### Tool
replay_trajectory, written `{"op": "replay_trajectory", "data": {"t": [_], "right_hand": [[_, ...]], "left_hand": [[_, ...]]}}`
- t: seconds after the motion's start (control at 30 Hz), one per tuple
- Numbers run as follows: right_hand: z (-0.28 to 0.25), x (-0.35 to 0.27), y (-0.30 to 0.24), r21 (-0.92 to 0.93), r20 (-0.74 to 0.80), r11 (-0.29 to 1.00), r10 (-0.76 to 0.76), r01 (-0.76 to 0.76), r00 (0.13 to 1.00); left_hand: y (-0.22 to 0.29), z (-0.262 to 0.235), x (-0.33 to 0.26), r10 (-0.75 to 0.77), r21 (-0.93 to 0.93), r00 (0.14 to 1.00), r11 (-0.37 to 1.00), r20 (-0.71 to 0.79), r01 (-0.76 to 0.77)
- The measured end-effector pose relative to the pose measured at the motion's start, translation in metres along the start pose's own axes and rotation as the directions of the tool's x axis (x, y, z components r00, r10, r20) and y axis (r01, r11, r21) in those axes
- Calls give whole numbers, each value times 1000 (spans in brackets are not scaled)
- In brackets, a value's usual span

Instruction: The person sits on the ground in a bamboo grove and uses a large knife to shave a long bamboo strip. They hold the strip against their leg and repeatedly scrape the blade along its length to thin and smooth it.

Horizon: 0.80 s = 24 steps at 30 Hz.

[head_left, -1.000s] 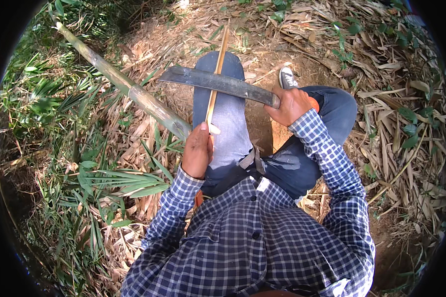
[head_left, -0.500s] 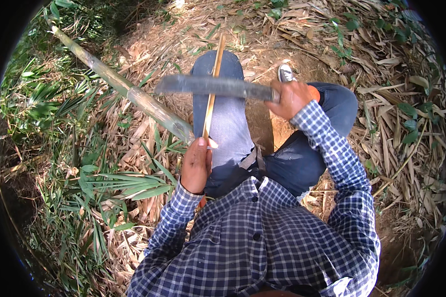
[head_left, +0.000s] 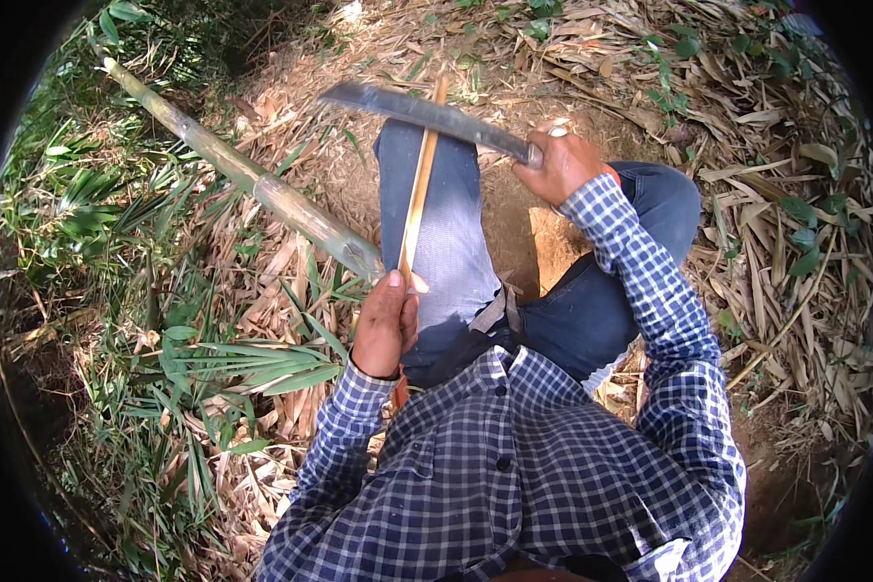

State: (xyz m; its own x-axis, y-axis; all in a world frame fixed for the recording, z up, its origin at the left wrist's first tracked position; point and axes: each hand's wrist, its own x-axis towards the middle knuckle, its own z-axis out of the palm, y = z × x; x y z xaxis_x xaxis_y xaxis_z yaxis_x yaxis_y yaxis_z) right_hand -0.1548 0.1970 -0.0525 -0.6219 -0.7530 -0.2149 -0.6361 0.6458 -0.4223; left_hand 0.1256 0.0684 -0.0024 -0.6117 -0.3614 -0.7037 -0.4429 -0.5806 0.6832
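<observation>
My left hand is closed on the near end of a thin bamboo strip, pinched between thumb and fingers. The strip is pale yellow and slants up and away over my bent left leg. In my right hand is the handle end of a machete, its long dark blade pointing left. The blade crosses the strip near its far end, above my knee. Whether the edge touches the strip I cannot tell.
A long green bamboo pole lies slantwise on the left, its near end close to my left hand. Green leaves spread beside my left forearm. Dry bamboo leaves cover the ground on the right. My jeans-clad legs are folded beneath me.
The machete has moved away from me along the strip, from mid-strip toward its far end, and its tip has swung farther out. My left hand still holds the strip's near end.
</observation>
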Motion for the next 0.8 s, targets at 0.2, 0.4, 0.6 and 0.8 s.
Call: {"op": "replay_trajectory", "data": {"t": [0.2, 0.4, 0.6, 0.8], "right_hand": [[15, -65, -23, 52, 88, 961, -275, 271, 957], [10, -44, -9, 9, -47, 985, -170, 170, 984], [12, -49, -8, -16, 21, 966, -256, 256, 966], [10, -31, 4, 59, -31, 973, -221, 223, 975]], "left_hand": [[-1, 0, 5, -70, -181, 993, 980, 92, 85], [2, 4, 1, -93, -222, 990, 968, 105, 115], [1, 2, -3, -103, -269, 986, 954, 133, 136], [3, 2, -11, -122, -247, 985, 957, 126, 150]]}}
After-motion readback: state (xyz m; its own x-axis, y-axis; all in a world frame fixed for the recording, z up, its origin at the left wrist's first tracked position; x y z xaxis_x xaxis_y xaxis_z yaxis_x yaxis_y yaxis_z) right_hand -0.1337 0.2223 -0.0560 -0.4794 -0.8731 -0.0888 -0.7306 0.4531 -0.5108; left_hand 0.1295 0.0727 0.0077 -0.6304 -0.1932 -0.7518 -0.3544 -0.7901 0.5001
